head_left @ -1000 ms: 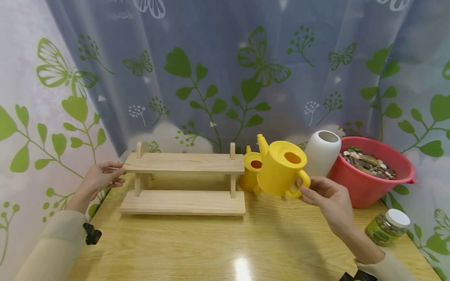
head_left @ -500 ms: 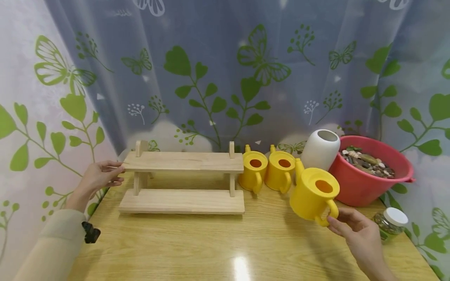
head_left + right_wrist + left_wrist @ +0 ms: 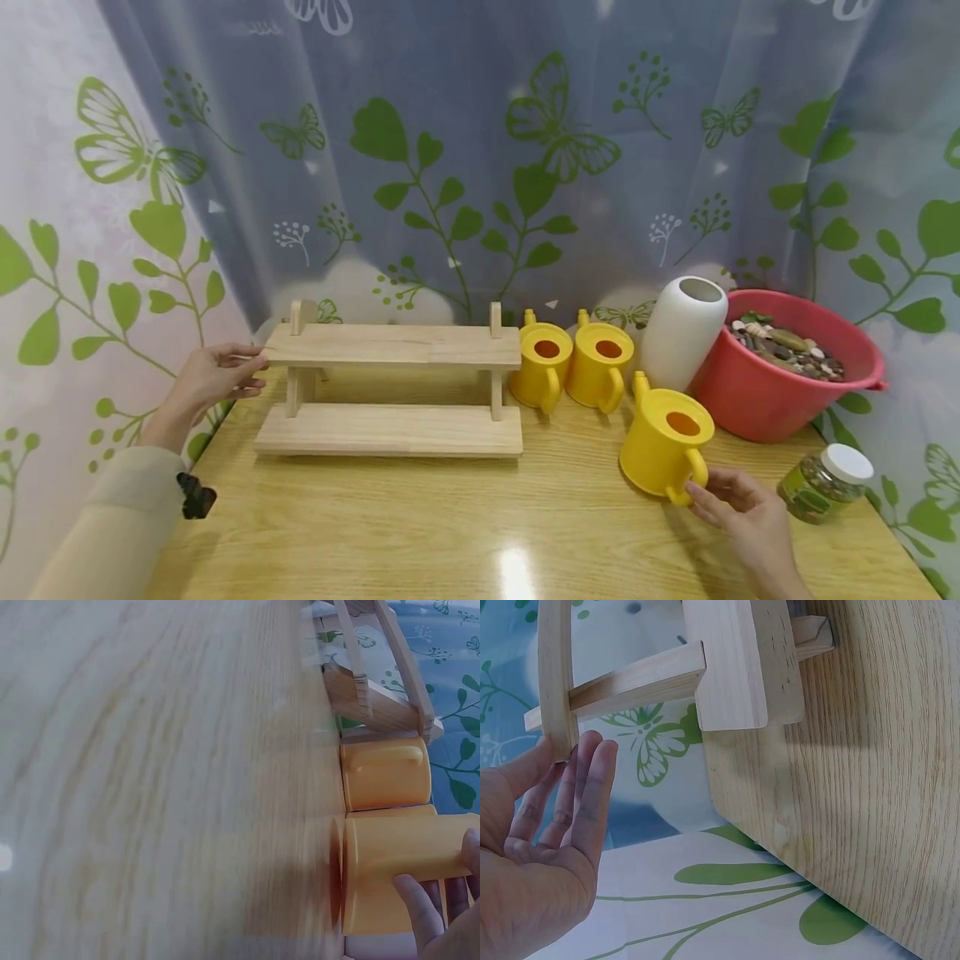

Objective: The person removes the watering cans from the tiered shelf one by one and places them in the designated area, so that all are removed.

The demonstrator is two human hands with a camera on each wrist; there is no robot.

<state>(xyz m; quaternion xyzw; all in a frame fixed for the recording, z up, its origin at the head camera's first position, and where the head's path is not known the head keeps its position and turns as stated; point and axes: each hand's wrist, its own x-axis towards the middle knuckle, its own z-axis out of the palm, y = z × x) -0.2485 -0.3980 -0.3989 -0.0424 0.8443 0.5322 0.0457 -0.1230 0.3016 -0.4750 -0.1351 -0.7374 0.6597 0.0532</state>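
Observation:
My left hand [image 3: 206,385] pinches the left end of the upper board of a two-tier wooden shelf [image 3: 390,346]; the left wrist view has the thumb and fingers on either side of that board end [image 3: 557,712]. A yellow watering can [image 3: 654,454] is at the right, its handle held by the thumb and fingers of my right hand [image 3: 750,521]. It looks upright at the tabletop; whether its base fully touches cannot be told. Two matching yellow cans, one [image 3: 536,375] against the shelf's right end and another [image 3: 592,375] beside it, stand behind.
Behind the held can stands a white vase [image 3: 678,342], next to a red bucket [image 3: 765,404] of pebbles and shells. A white-lidded jar [image 3: 825,483] is near the table's right edge. Patterned curtain [image 3: 465,167] borders the wooden table [image 3: 420,525] behind and at both sides.
My right hand has carried the watering can rightward, toward me and down to the tabletop, uncovering the second can behind. My left hand has stayed at the shelf.

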